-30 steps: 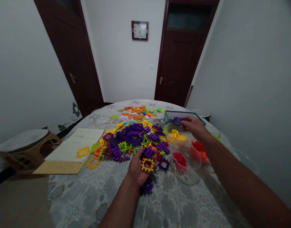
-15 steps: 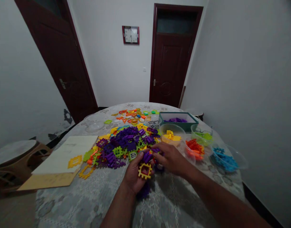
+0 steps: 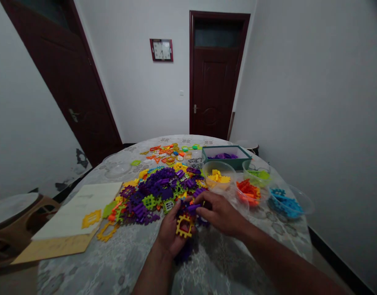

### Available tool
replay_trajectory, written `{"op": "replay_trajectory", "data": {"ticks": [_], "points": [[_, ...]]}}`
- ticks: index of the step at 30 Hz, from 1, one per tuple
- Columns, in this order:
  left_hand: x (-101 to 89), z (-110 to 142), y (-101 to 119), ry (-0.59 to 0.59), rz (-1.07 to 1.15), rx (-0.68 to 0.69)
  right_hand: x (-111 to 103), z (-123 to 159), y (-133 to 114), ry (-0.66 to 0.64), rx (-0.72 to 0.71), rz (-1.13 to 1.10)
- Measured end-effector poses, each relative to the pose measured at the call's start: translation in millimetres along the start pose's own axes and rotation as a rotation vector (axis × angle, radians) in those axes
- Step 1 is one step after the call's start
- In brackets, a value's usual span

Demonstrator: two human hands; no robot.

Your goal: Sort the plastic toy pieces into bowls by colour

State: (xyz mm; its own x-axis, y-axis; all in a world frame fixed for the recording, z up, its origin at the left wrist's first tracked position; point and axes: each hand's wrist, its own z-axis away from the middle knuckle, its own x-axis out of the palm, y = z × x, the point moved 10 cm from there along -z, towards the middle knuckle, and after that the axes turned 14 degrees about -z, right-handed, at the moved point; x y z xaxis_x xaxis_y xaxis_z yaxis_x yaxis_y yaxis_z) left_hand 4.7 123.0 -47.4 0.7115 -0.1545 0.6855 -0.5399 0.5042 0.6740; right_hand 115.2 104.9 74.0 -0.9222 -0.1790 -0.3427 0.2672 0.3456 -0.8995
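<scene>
Near the table's front, my left hand [image 3: 169, 234] is closed around interlocking plastic building pieces, palm up. A yellow square frame piece [image 3: 184, 226] with notched edges faces me from that palm. My right hand [image 3: 219, 211] pinches a purple ridged piece [image 3: 193, 208] between thumb and fingers, right above the left palm. Just beyond both hands lies a big mixed heap of building pieces [image 3: 160, 184], mostly purple, with green, yellow and white ones. Part of what the left hand holds is hidden by its fingers and by the right hand.
Clear tubs hold yellow pieces [image 3: 218, 177], orange-red pieces [image 3: 248, 192], green pieces [image 3: 259, 175] and blue pieces [image 3: 285, 203] on the right. A dark green box [image 3: 243, 163] with purple pieces stands behind them. Left lies an open paper pad [image 3: 80, 205] with a yellow piece on it.
My right hand has drawn slightly back, and the purple piece at its fingertips shows more clearly. The left hand still holds the yellow frame. The whole view has shifted slightly.
</scene>
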Motion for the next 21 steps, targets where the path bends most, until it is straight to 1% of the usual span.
{"op": "replay_trajectory", "data": {"ticks": [3,5,6,8,9,12,14,15,16,17,19,20,21], "points": [[-2.7,2,-1,0.007,0.034,-0.025,-31,-9,15,-0.037,0.083,-0.010],[-4.5,2,-1,-0.008,0.052,-0.027,-59,-22,34,-0.033,0.161,-0.007],[-5.9,1,-1,-0.014,0.057,-0.026,-77,-31,45,0.000,0.208,-0.016],[-8.1,-1,-2,-0.027,0.058,-0.022,-118,-50,65,0.129,0.285,-0.044],[-8.7,-2,-2,-0.033,0.056,-0.021,-139,-60,71,0.213,0.290,-0.051],[-10.7,-4,-4,-0.016,0.046,-0.026,-196,-82,75,0.494,0.215,-0.062],[-11.6,-4,-4,0.015,0.035,-0.028,-220,-85,74,0.651,0.165,-0.068],[-11.7,-3,-4,0.031,0.030,-0.029,-225,-83,74,0.701,0.149,-0.067],[-11.4,-3,-4,0.042,0.027,-0.030,-226,-80,74,0.728,0.138,-0.063],[-10.5,-2,-4,0.046,0.027,-0.032,-221,-76,73,0.731,0.133,-0.058],[-7.1,-1,-5,0.032,0.037,-0.045,-199,-67,71,0.673,0.134,-0.055],[-4.9,0,-7,0.017,0.043,-0.059,-182,-62,70,0.609,0.139,-0.055],[-2.9,0,-8,0.002,0.045,-0.068,-160,-58,67,0.516,0.146,-0.050]]}}
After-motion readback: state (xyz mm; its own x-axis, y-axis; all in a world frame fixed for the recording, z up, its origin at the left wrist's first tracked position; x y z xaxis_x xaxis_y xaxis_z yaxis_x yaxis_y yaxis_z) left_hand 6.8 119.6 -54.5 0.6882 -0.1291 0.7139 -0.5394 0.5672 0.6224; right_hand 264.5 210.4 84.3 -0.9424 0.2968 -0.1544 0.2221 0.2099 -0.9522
